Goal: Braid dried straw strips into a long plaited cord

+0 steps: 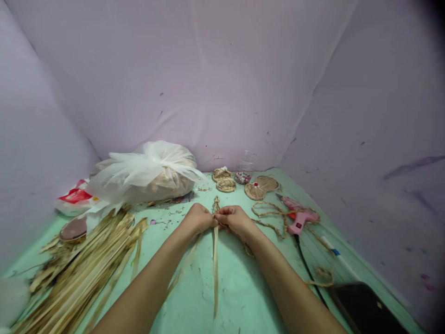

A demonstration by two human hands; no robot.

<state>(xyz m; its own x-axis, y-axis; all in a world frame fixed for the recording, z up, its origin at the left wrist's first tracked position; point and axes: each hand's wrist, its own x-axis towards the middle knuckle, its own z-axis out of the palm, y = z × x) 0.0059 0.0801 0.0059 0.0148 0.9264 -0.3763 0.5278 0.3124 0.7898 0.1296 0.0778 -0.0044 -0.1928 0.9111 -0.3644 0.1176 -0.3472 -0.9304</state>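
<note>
So, both bare hands, left [200, 219] and right [233, 219], pinched together on a tan braided plant-fibre strip [216, 204] mid-table | pink glue gun [301, 215] lies right | knotted white plastic bag [153, 169] far left

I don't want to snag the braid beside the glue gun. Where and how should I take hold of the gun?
I'd pinch the pink glue gun by its grip, coming from your side of the table: it lies down with that part towards you, nozzle pointing away. Mind the black cord and braid.
</note>
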